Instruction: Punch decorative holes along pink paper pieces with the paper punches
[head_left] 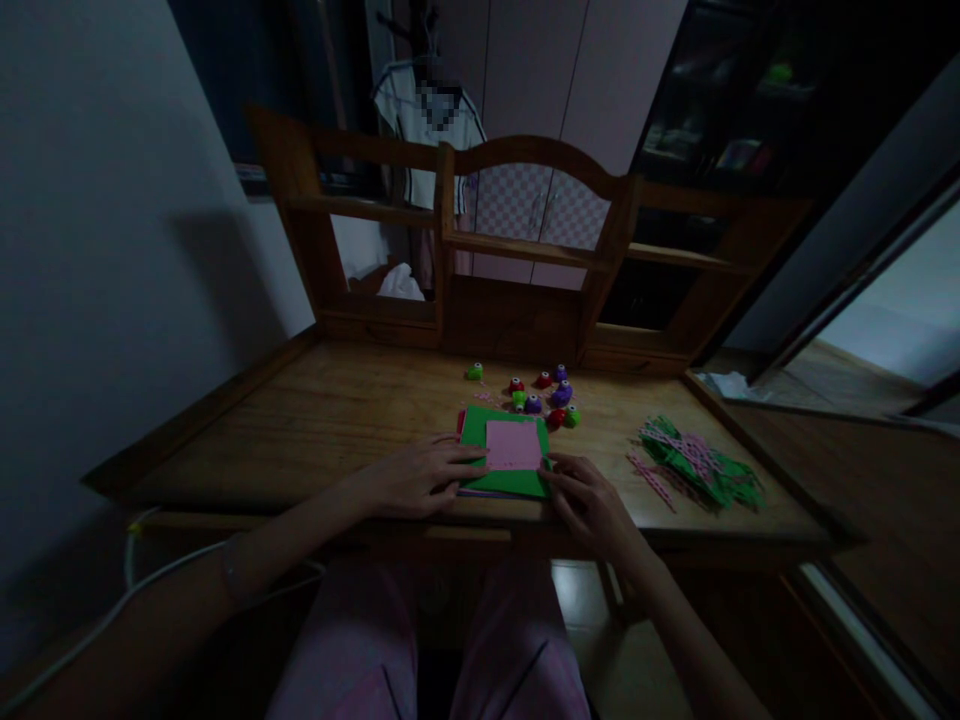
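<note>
A square pink sheet of paper [513,444] lies on a larger green sheet [517,483], on top of a small stack whose red and purple edges peek out. My left hand [427,476] rests flat over the stack's left side, its fingertips reaching the pink sheet's left edge. At the right edge, my right hand [589,498] touches the green sheet and the pink sheet's corner with outstretched fingers. Just behind the paper stand several small punch-like pieces in red, green [519,401] and purple [562,393] with white round tops. Pink paper bits [484,397] are scattered among them.
A heap of green and pink punched paper strips [694,462] lies on the desk's right side. The wooden desk [300,425] has a shelf hutch [525,250] along its back. A white cable [172,560] runs by the front left, below my left forearm.
</note>
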